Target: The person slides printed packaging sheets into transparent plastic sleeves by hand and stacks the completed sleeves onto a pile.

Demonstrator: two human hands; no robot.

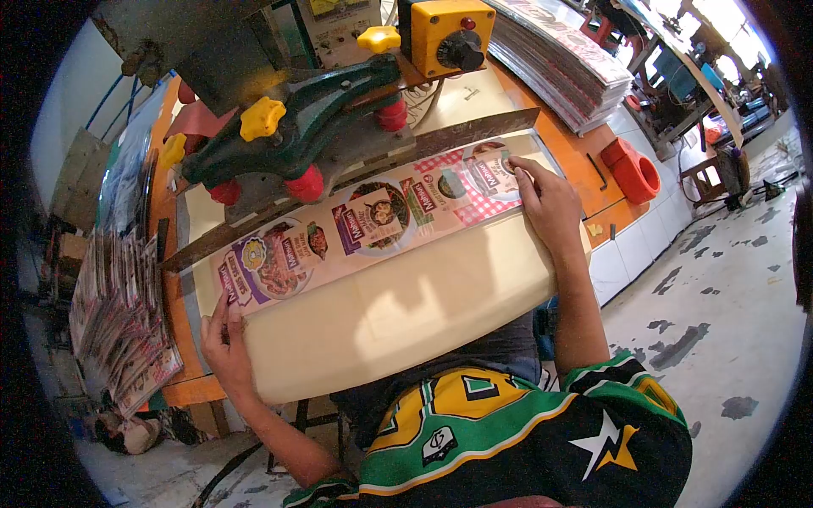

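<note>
A long printed sheet (373,222) with food pictures and a red checked patch lies across a cream-coloured surface (381,330) that curves down toward my body. My left hand (227,347) pinches the sheet's near left corner with thumb and fingers. At the opposite end, my right hand (549,199) grips the sheet's right edge, fingers on top. The sheet's far long edge runs along a metal straight bar (474,127). Above that bar stands a dark green press head (305,118) with yellow star knobs (262,118) and red rubber-like feet (305,182).
A yellow control box (449,38) with a black dial sits on the machine. Stacks of printed sheets stand at the back right (559,59) and on the left (127,313). A red ring-shaped roll (631,169) and a hex key (597,169) lie on the right of the orange table (508,93).
</note>
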